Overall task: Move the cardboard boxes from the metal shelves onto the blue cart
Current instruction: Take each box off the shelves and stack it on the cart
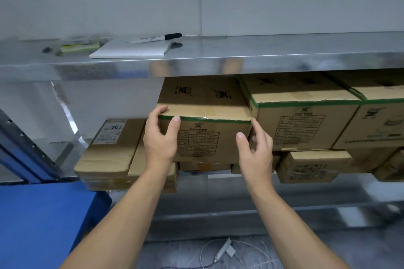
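Observation:
A cardboard box with a green-taped edge [207, 129] sits on the middle metal shelf [218, 65], stacked on flatter boxes. My left hand [160, 135] grips its front left corner, thumb on the front face and fingers round the left side. My right hand [254, 146] grips the front right corner, its fingers tucked into the gap beside the neighbouring box [303, 120]. The blue cart [41, 220] shows at the lower left.
More cartons fill the shelf to the right [380, 116] and below [312, 166]; a flat labelled box [109, 148] lies at the left. The top shelf holds a white pad [131, 50] and a marker [161, 37]. A white cable [225, 251] lies on the floor.

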`<state>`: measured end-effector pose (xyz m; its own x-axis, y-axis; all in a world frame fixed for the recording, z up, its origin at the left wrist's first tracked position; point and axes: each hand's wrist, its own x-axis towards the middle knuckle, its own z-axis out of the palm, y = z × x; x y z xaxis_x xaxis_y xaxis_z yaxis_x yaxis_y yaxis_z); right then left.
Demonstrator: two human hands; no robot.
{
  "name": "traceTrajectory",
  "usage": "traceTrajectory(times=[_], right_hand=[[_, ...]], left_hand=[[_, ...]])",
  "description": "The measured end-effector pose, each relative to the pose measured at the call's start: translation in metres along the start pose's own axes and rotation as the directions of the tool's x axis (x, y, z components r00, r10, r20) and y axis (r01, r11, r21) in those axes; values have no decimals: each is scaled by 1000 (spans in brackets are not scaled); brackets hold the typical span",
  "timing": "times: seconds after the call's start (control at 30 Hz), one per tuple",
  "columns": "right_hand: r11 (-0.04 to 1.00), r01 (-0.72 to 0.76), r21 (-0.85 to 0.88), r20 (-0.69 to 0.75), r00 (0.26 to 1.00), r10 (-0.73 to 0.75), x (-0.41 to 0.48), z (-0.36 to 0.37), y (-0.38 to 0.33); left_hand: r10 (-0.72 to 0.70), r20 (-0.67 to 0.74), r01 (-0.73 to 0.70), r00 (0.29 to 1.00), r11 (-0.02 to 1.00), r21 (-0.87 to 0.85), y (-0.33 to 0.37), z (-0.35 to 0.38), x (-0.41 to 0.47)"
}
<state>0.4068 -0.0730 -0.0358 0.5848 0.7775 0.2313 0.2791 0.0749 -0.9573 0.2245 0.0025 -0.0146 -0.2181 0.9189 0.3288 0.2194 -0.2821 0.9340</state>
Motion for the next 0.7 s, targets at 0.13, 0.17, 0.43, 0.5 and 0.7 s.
traceTrajectory(times=[0.13, 0.17, 0.43, 0.5, 0.7], right_hand=[[997, -34, 63, 7, 999, 33, 0, 1, -4], [997, -34, 65, 19, 999, 33, 0, 1, -6], [991, -47, 125, 141, 990, 29, -8, -5, -11], [991, -21, 133, 171, 985, -2, -11, -10, -14], [988, 34, 149, 247, 966, -71, -11, -26, -25]], left_hand=[[-7, -61, 5, 998, 999, -37, 3, 1, -3], [-12, -76, 9, 997, 999, -40, 3, 0, -6], [72, -153, -60, 986, 995, 76, 14, -16, -29], [93, -183, -75, 979, 992, 100, 19, -21, -33], [120, -269, -100, 956, 991, 85, 34, -39, -60]])
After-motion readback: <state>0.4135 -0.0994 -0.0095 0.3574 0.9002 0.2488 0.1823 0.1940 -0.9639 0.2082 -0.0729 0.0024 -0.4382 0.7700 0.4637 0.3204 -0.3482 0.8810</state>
